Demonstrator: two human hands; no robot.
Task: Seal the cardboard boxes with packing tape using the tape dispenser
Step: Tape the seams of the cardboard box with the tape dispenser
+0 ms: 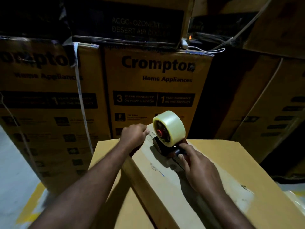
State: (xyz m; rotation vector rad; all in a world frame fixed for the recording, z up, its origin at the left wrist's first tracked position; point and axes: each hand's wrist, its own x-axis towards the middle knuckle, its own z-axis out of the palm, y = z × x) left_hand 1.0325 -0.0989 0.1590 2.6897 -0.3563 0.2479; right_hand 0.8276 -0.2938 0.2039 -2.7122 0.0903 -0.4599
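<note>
A wall of tall printed cartons (155, 90) marked "Crompton Home Appliances" stood close behind the work, stacked with darker cartons on top and bound with pale strapping (81, 95); more cartons leaned in from the right, and a strip of pale floor (14, 171) showed at the left. In front of them lay the plain cardboard box (214, 164), its top running away from the camera toward the stack, beside a lower box (109, 156) on its left. The tape dispenser (166, 146) sat on the far part of the box top, over the middle seam, its long axis following that seam with the handle end toward the person. It had a dark red and black body and carried a fat roll of clear tape (170, 126) standing on edge with a red hub. The right hand (198, 164) was closed around the dispenser's handle. The left hand (133, 134) was curled into a loose fist at the box's far edge, just left of the roll; whether it pinched the tape end I could not tell.
</note>
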